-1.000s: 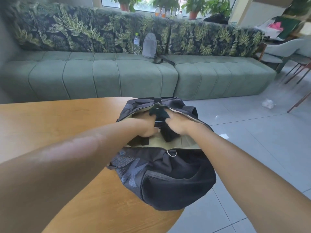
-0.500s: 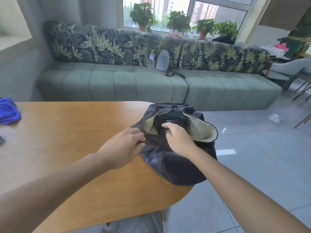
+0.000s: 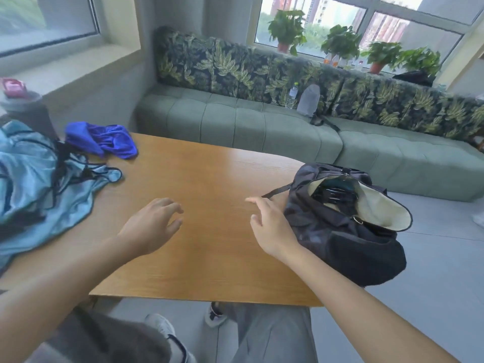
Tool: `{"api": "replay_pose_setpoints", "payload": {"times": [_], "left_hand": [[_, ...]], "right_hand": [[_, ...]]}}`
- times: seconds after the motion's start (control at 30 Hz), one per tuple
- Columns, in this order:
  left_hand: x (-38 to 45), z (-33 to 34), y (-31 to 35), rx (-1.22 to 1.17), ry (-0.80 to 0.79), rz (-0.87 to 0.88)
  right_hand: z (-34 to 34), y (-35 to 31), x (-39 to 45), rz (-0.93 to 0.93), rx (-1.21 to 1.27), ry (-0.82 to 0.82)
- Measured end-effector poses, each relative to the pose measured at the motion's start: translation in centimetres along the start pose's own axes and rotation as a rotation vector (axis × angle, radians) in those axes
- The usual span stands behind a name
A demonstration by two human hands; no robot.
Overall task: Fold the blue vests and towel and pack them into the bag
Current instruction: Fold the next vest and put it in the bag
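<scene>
From the head view, both hands hover above the bare middle of the wooden table, holding nothing — the left hand has loosely curled, relaxed fingers, and the right hand is spread, just beside the bag. The dark bag lies at the table's right edge with its mouth gaping, pale lining and dark contents showing inside. At the far left lie the light blue vests in a rumpled heap with thin dark straps, and a crumpled deep blue towel just beyond them — both well apart from the bag.
</scene>
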State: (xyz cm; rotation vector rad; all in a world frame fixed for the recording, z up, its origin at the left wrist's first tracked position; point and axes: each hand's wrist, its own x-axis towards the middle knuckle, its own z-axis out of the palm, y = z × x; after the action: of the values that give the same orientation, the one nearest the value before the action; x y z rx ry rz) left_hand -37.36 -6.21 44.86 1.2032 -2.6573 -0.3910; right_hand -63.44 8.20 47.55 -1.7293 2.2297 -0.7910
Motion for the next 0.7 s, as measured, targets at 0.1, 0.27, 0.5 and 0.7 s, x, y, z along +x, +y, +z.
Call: {"api": "replay_pose_setpoints", "payload": {"times": [0.1, 0.27, 0.5, 0.7], "left_hand": [[-2.7, 0.0, -6.6, 0.026, -0.04, -0.128], [-7.0, -0.2, -15.2, 0.103, -0.047, -0.279], [-9.1, 1.3, -19.4, 0.061, -0.027, -0.259], [-9.3, 2.1, -19.6, 0.011, 0.062, -0.274]], "right_hand": [[3.3, -2.4, 0.7, -0.03, 0.008, -0.117], [9.0, -6.1, 2.5, -0.043, 0.068, -0.265], [15.4, -9.7, 5.0, -0.075, -0.032, -0.37], [20.6, -11.1, 5.9, 0.007, -0.176, -0.295]]}}
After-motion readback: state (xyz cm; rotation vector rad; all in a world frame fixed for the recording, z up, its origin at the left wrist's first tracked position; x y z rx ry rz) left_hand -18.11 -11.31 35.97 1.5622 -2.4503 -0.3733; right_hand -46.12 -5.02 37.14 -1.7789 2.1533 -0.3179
